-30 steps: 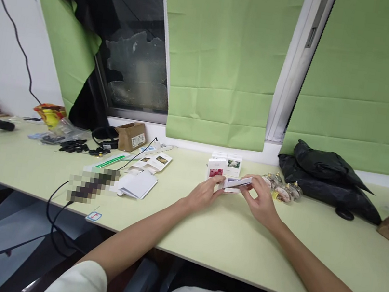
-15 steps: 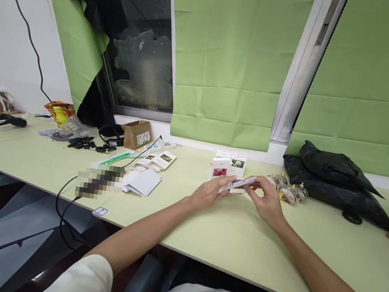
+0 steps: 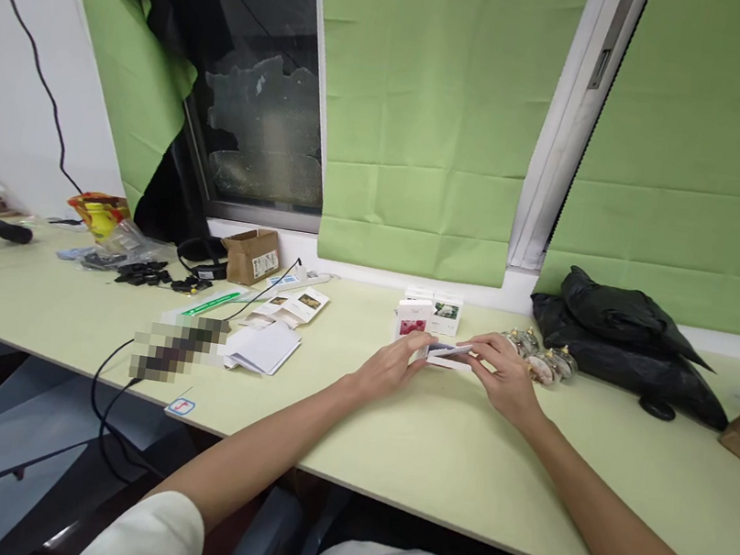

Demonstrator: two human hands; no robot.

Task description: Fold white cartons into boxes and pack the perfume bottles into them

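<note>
Box (image 3: 449, 364), gripped between my left hand (image 3: 392, 361) and right hand (image 3: 503, 374) before the flower-printed cartons (image 3: 412, 323); I judge the step as seating its tilted panel (image 3: 454, 350), next calling for an even press

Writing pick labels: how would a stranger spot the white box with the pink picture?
Start at the middle green blind and drop to the pale table below it. Just beyond the left grip stands the white box. Its front picture is pink, unlike the neighbouring box to its right, which shows a white flower against green.
</note>
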